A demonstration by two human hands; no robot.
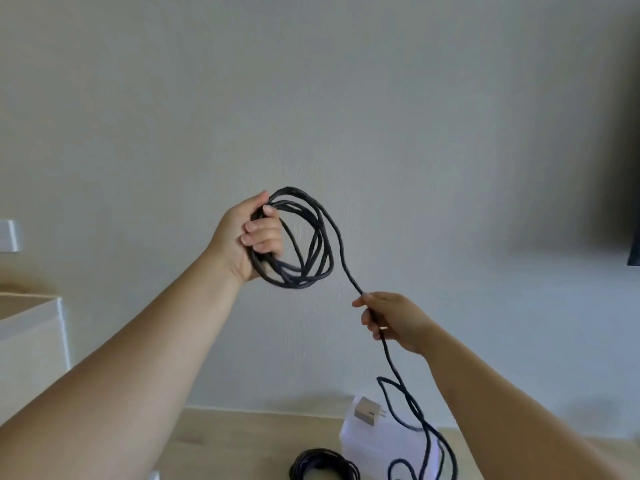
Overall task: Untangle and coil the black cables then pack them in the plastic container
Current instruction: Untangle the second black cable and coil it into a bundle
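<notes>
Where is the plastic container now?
Head view, bottom edge right of centre: the plastic container sits below the right hand, beside a coiled cable.

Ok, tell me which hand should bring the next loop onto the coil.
Right. The right hand grips the loose cable run just below the coil, so it looks free to swing it up. The left hand is full, holding the coil's loops together.

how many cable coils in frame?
2. A half-wound coil gripped in the left hand; a second coil on the wooden surface at the bottom edge, partly cropped. Others may be hidden.
</notes>
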